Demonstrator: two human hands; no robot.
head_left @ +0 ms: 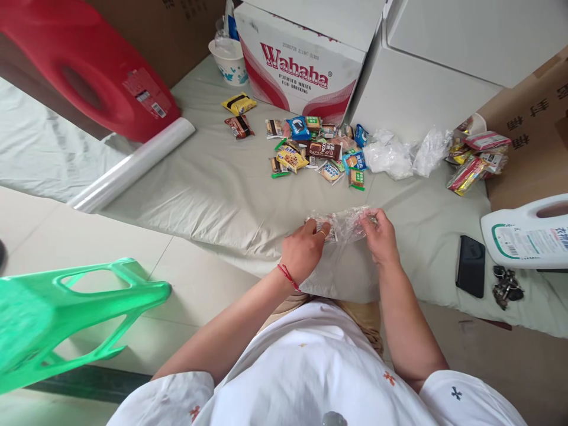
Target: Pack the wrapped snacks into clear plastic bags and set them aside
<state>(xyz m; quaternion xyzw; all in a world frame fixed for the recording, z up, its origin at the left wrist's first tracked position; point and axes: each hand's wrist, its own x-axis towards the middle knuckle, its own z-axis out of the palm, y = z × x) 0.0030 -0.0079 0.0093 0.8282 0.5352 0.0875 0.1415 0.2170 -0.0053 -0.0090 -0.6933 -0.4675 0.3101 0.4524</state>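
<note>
My left hand point(305, 249) and my right hand point(378, 235) each pinch one end of a crumpled clear plastic bag point(345, 224), held just above the pale sheet point(213, 189). A red string sits on my left wrist. Beyond the bag lies a heap of small wrapped snacks point(317, 151) in many colours. Two more packets, a yellow one point(239, 103) and a brown one point(239, 126), lie apart to the left of the heap.
A Wahaha carton point(306, 65) and white boxes point(426, 77) stand behind the snacks. Clear bags point(402, 155), more packets point(474, 157), a black phone point(471, 265), keys point(506, 287) and a white jug point(528, 236) lie right. A film roll point(133, 164), red jug point(89, 71) and green stool point(66, 313) are left.
</note>
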